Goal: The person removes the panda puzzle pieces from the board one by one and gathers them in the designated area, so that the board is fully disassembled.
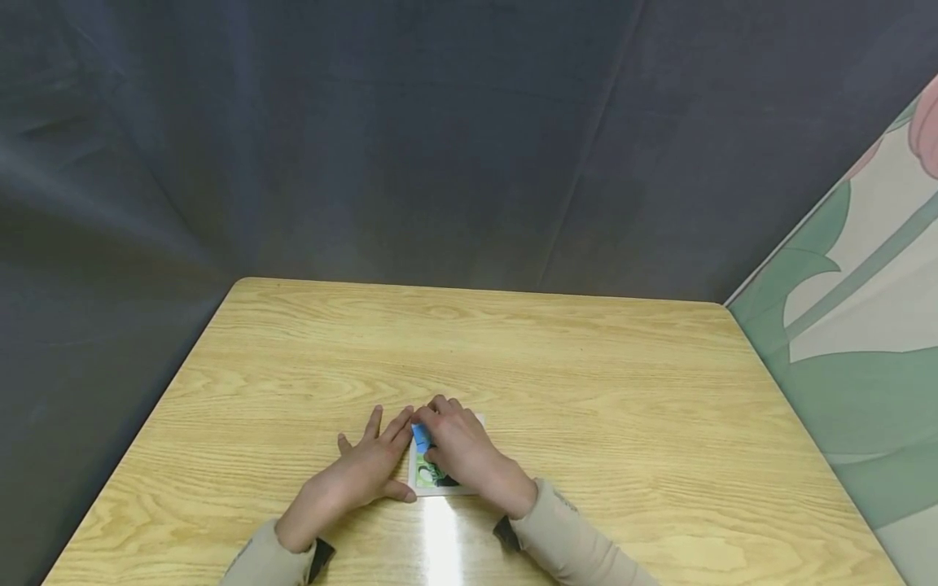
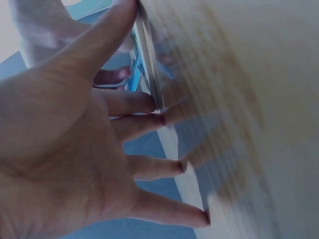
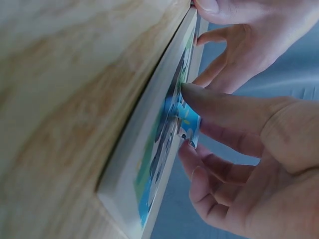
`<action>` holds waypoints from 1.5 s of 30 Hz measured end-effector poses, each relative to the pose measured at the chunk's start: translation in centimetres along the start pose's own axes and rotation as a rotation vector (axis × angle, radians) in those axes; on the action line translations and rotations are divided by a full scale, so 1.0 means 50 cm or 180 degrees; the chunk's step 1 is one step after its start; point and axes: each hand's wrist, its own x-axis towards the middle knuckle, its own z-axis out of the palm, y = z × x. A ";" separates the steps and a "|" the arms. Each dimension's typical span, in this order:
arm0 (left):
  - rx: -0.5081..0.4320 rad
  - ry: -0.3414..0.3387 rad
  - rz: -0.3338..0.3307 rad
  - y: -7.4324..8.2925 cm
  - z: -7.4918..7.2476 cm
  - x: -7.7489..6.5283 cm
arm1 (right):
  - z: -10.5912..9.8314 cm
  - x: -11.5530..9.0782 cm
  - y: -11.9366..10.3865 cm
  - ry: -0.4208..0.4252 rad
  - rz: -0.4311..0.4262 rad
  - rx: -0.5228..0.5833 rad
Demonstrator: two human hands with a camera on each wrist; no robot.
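A small picture puzzle board (image 1: 440,491) with a pale raised frame lies flat on the table near its front edge. My left hand (image 1: 359,468) is at the board's left side, fingers spread. In the left wrist view its fingertips touch the tabletop, and the thumb lies along the board's edge. Over the board, my right hand (image 1: 462,443) pinches a blue puzzle piece (image 3: 189,124) between thumb and fingers. The piece stands tilted up from the green, blue and dark picture (image 3: 158,149). Much of the picture is hidden under the right hand in the head view.
The wood-grain table (image 1: 623,407) extends around the board on all sides. A dark grey curtain (image 1: 440,146) hangs behind and to the left. At the right is a floral fabric (image 1: 865,391) in green, white and pink.
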 end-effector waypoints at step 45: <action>0.0037 -0.0008 -0.0028 0.002 0.001 0.000 | -0.101 -0.019 0.092 0.0326 0.0256 0.0388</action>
